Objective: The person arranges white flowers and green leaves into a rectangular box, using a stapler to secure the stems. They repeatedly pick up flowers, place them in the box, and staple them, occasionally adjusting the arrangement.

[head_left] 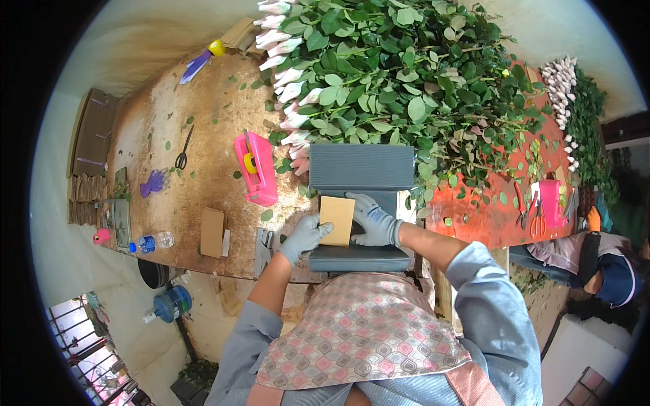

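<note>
My left hand, in a grey glove, grips the left edge of a tan cardboard piece, thumb on top. My right hand, also gloved, lies just right of the cardboard, palm down with fingers spread, on a dark ribbed holder that has a raised back and a front lip. Whether its fingertips press the cardboard cannot be told. Behind the holder lies a big pile of leafy rose stems, their pale buds in netting sleeves pointing left. A grey stapler-like tool sits beside my left wrist.
Left on the worn table are a pink tape dispenser, scissors, purple gloves, folded cardboard and a water bottle. Right, a red surface bears pliers and another pink dispenser; a co-worker is beyond.
</note>
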The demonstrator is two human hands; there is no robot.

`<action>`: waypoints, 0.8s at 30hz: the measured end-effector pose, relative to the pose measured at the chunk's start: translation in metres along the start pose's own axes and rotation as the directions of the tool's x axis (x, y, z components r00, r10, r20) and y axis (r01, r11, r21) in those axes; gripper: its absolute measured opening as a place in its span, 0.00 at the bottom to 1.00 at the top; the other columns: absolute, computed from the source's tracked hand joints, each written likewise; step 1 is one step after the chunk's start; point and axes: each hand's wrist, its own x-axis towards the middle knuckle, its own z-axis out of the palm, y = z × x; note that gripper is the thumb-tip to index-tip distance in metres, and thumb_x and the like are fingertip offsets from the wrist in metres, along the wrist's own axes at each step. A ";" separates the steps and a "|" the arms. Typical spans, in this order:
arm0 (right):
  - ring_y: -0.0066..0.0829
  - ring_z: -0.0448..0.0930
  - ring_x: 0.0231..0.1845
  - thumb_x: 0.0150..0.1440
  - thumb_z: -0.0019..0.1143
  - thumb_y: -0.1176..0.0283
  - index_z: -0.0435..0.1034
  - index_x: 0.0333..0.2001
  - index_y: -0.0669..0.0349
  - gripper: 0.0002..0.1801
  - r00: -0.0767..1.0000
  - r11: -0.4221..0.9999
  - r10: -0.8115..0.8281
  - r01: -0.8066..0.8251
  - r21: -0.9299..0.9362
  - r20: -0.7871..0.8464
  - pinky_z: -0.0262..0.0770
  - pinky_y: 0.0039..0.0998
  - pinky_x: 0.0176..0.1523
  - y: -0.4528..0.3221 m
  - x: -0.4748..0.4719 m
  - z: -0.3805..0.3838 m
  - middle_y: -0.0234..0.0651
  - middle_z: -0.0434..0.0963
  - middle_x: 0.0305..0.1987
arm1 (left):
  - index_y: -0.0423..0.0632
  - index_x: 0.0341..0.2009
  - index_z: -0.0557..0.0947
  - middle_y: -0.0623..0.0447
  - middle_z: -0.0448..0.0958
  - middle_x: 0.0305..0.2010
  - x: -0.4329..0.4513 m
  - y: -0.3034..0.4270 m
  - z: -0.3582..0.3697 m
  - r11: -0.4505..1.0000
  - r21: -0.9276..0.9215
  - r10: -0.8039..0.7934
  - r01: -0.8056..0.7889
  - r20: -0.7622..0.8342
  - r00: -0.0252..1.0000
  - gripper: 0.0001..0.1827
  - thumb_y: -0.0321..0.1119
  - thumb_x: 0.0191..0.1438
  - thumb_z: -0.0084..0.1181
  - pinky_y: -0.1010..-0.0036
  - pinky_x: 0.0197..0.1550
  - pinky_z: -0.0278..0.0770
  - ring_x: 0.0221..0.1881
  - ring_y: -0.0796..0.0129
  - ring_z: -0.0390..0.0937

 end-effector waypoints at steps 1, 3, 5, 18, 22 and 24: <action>0.52 0.68 0.71 0.52 0.68 0.57 0.66 0.65 0.65 0.40 0.997 0.987 0.055 -0.064 0.145 0.060 0.57 0.46 0.76 -0.003 0.003 -0.006 0.53 0.71 0.65 | 0.38 0.52 0.84 0.50 0.85 0.43 -0.001 0.010 0.001 0.985 0.165 0.048 -0.044 -0.015 0.999 0.15 0.33 0.64 0.60 0.71 0.48 0.78 0.41 0.69 0.80; 0.47 0.75 0.64 0.56 0.67 0.56 0.71 0.61 0.64 0.34 0.971 0.891 0.135 -0.206 0.405 0.197 0.67 0.41 0.71 -0.007 0.008 -0.014 0.53 0.78 0.58 | 0.39 0.50 0.84 0.45 0.85 0.43 -0.006 0.029 0.003 0.869 0.479 0.150 -0.124 -0.016 0.988 0.15 0.34 0.64 0.59 0.70 0.48 0.77 0.40 0.65 0.81; 0.39 0.85 0.39 0.62 0.63 0.52 0.80 0.49 0.63 0.25 0.772 0.528 0.519 -0.626 0.574 0.365 0.80 0.35 0.49 -0.009 0.005 0.004 0.46 0.84 0.36 | 0.40 0.48 0.85 0.41 0.84 0.46 -0.010 0.030 0.000 0.767 0.612 0.204 -0.193 0.053 0.978 0.14 0.36 0.64 0.58 0.68 0.47 0.78 0.40 0.59 0.82; 0.55 0.85 0.49 0.64 0.54 0.52 0.82 0.41 0.67 0.25 0.576 0.643 0.726 -0.763 -0.072 0.375 0.81 0.46 0.53 -0.009 0.043 0.008 0.58 0.84 0.41 | 0.52 0.70 0.71 0.53 0.59 0.79 -0.059 0.025 -0.015 0.102 0.942 0.180 -0.319 0.298 0.937 0.37 0.32 0.52 0.59 0.59 0.55 0.74 0.51 0.58 0.75; 0.54 0.84 0.52 0.63 0.54 0.54 0.83 0.44 0.65 0.24 0.552 0.640 0.743 -0.752 -0.160 0.378 0.81 0.46 0.55 -0.014 0.049 0.002 0.56 0.84 0.46 | 0.52 0.69 0.72 0.52 0.60 0.78 -0.061 0.012 -0.014 0.092 0.940 0.272 -0.329 0.294 0.916 0.37 0.31 0.51 0.59 0.59 0.56 0.74 0.52 0.58 0.75; 0.52 0.84 0.54 0.63 0.54 0.54 0.82 0.46 0.64 0.24 0.521 0.624 0.755 -0.756 -0.195 0.397 0.80 0.46 0.56 -0.022 0.054 -0.007 0.53 0.84 0.49 | 0.53 0.69 0.72 0.52 0.60 0.79 -0.063 0.017 -0.013 0.098 0.945 0.232 -0.311 0.282 0.931 0.36 0.30 0.51 0.58 0.58 0.59 0.72 0.55 0.58 0.74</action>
